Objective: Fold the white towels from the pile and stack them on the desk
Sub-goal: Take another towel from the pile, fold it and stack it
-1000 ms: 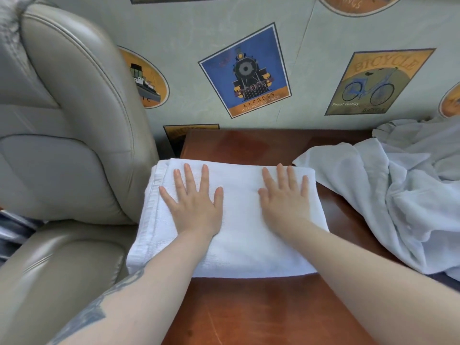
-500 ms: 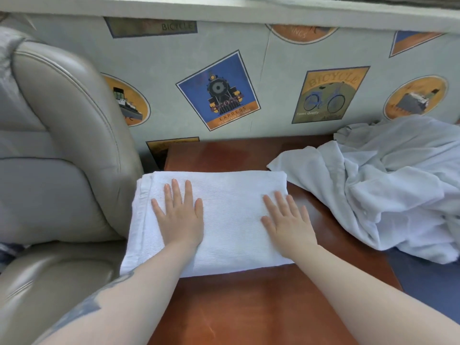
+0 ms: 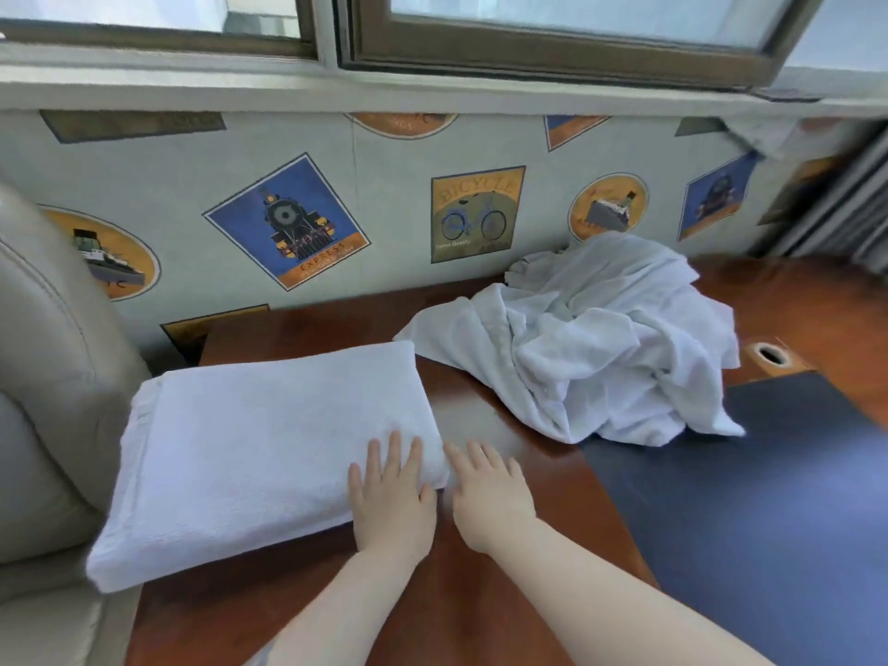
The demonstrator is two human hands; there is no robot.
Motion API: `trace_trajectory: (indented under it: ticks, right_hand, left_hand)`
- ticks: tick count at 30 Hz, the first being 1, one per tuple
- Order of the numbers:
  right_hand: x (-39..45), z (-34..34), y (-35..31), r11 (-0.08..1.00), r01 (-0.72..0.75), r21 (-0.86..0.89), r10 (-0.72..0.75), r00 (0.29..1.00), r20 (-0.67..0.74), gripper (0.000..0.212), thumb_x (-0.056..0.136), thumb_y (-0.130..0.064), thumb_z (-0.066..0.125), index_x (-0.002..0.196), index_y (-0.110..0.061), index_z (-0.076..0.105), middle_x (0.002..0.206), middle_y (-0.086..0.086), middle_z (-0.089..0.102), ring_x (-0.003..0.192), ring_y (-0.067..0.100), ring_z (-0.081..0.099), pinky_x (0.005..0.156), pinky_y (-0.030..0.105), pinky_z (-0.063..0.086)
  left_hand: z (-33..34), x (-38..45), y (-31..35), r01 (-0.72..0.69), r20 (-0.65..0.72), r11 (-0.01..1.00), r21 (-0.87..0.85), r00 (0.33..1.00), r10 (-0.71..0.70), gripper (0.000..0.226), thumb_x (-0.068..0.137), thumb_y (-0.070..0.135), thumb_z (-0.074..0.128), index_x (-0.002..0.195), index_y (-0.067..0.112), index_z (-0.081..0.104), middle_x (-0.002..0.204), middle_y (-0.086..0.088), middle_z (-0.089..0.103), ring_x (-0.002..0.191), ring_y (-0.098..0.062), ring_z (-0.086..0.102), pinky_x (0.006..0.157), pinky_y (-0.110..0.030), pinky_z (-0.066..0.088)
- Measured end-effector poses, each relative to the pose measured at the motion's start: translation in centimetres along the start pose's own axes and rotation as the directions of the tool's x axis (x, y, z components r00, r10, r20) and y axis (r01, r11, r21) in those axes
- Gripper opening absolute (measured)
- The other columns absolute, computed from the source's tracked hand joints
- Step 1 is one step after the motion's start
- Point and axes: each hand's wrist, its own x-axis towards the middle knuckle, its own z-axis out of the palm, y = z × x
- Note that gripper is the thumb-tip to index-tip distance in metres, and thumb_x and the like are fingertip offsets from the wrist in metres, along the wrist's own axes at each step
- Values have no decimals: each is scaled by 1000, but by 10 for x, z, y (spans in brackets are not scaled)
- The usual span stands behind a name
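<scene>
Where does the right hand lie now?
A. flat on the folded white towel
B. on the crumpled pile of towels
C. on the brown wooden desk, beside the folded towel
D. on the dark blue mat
C: the right hand lies flat on the brown wooden desk, beside the folded white towel.

Both forearms reach forward, left hand [image 3: 391, 497] and right hand [image 3: 490, 497] flat (fingers straight).
</scene>
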Motion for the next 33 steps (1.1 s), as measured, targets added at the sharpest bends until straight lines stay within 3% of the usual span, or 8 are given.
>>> trace_trajectory:
  ticks: [6, 16, 19, 23, 25, 28, 31, 33]
  right_hand:
    - [-12, -36, 103, 993, -115, 3, 115, 991, -72, 63, 101, -26, 34, 157, -25, 4, 165, 3, -6, 151, 19, -5, 122, 43, 7]
    - [75, -132, 313, 957, -261, 124, 287, 907, -308, 73, 91, -18, 52, 154, -17, 14, 158, 12, 21, 145, 31, 20, 115, 42, 26]
    - [91, -119, 336, 929, -265, 256, 324, 919, -225, 42, 91, -21, 52, 131, -10, 44, 126, 12, 58, 116, 31, 53, 92, 38, 45]
    - [43, -48, 320, 897, 34, 440, 154, 911, -384, 10, 82, -23, 53, 89, -20, 47, 80, -2, 56, 81, 28, 54, 66, 39, 43]
    - [3, 0, 306, 855, 152, 497, 17, 947, -320, 21, 72, -28, 51, 92, -26, 45, 77, -10, 49, 77, 23, 53, 64, 34, 41]
    - [-40, 46, 294, 882, 51, 468, -17, 997, -76, 39, 68, -35, 56, 107, -29, 49, 101, -9, 56, 103, 19, 53, 74, 25, 38]
    - [-64, 50, 296, 916, 126, 382, -65, 983, -170, 68, 39, -38, 72, 102, -20, 53, 97, -10, 54, 95, 18, 44, 72, 19, 42]
    - [-75, 44, 300, 893, 115, 435, -42, 984, -173, 72, 51, -31, 70, 119, -19, 49, 105, -9, 47, 94, 12, 36, 74, 19, 35]
  left_hand:
    - [-2, 9, 107, -86, 90, 960, -265, 989, 114, 61, 100, 31, 38, 156, 30, 12, 164, 3, 1, 151, -15, -2, 122, -39, -1]
    - [-9, 46, 216, 32, -96, 850, -526, 991, -97, 56, 99, 22, 45, 153, 26, 28, 161, 6, 21, 149, -12, 10, 120, -33, 3]
    - [4, 36, 235, 78, -96, 811, -580, 982, -162, 55, 99, 21, 47, 151, 28, 32, 158, 9, 28, 148, -12, 15, 122, -34, 6]
    - [27, 14, 245, 179, -48, 792, -584, 966, -253, 54, 96, 18, 52, 147, 30, 39, 153, 10, 36, 146, -15, 23, 120, -37, 16]
    - [34, 10, 249, 172, -73, 785, -594, 961, -266, 52, 91, 16, 58, 141, 28, 47, 141, 16, 47, 138, -15, 38, 114, -33, 28]
    - [43, 3, 259, 136, -44, 807, -575, 980, -196, 54, 88, 20, 62, 139, 28, 48, 135, 17, 49, 127, -12, 48, 106, -30, 38]
    - [56, -16, 269, -19, 72, 947, -322, 996, 44, 39, 89, 37, 55, 128, 34, 48, 128, 18, 51, 121, -11, 51, 100, -33, 41]
    - [67, -36, 273, -82, 225, 979, -186, 967, 124, 45, 85, 26, 52, 129, 34, 47, 132, 18, 47, 128, -10, 43, 107, -32, 31]
